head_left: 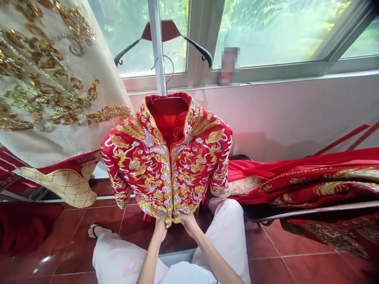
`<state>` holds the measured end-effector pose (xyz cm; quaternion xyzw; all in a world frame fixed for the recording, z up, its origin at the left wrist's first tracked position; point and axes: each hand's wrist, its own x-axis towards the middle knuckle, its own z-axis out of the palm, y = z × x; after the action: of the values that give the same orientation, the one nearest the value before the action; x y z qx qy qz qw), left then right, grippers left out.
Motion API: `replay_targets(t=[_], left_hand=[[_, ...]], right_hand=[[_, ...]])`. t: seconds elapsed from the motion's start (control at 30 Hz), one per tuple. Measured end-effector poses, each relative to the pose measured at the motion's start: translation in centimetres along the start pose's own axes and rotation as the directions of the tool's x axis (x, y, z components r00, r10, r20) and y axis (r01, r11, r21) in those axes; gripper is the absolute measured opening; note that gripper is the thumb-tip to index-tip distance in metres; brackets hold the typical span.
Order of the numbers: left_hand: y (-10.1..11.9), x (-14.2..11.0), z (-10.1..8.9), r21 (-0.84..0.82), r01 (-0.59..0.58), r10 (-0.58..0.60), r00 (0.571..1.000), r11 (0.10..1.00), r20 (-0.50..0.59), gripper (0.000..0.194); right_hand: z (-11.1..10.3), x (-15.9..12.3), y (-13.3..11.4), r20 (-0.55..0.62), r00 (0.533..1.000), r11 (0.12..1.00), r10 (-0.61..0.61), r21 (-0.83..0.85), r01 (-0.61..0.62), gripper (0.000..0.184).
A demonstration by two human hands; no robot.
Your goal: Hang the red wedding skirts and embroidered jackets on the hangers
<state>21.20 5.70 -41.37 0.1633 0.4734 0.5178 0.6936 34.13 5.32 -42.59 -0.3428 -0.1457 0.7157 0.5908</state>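
On my feed, the red embroidered jacket (pixel 189 167) hangs on a hanger (pixel 170 105) by the white pole (pixel 158 43). Below that pole, my left fingers (pixel 163 217) and right fingers (pixel 182 216) grasp its front hem, one side each. Left of the pole: beaded white cloth (pixel 74 144).

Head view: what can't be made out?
All in the head view:
Red jacket, outer back: hidden by its own front.
Left hand and right hand, some fingers: hidden behind the jacket's hem.
White beaded garment: cut off by the top and left edges.
Small upright item: obscured by pixelation.
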Motion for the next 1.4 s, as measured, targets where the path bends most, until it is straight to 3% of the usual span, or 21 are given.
replay_targets(t=[0.2, 0.5, 0.87, 1.03, 1.4], left_hand=[[0.3, -0.9, 0.2, 0.023, 0.034, -0.034, 0.999, 0.999, 0.005, 0.053], [-1.3, -0.5, 1.4, -0.059, 0.035, -0.04, 0.996, 0.998, -0.08, 0.045], [-1.5, 0.0, 1.7, -0.109, -0.042, 0.026, 0.989, 0.993, -0.146, 0.031], [-1.2, 0.4, 1.7, -0.097, -0.076, 0.057, 0.981, 0.992, -0.186, 0.037], [-1.6, 1.6, 2.2, -0.07, -0.047, 0.037, 0.989, 0.996, -0.146, 0.037]], right_hand=[[0.5, 0.2, 0.4, -0.076, 0.997, 0.998, -0.026, 0.047, 0.03, 0.047], [0.4, -0.2, 0.4, -0.184, 0.98, 0.994, -0.071, 0.074, 0.086, 0.046], [0.9, 0.6, -0.1, -0.18, 0.983, 0.998, -0.028, 0.043, 0.036, 0.052], [1.1, 0.6, -0.3, -0.166, 0.986, 0.997, -0.03, 0.062, 0.04, 0.05], [1.2, 0.6, -0.4, -0.21, 0.977, 0.996, 0.036, 0.084, -0.018, 0.049]])
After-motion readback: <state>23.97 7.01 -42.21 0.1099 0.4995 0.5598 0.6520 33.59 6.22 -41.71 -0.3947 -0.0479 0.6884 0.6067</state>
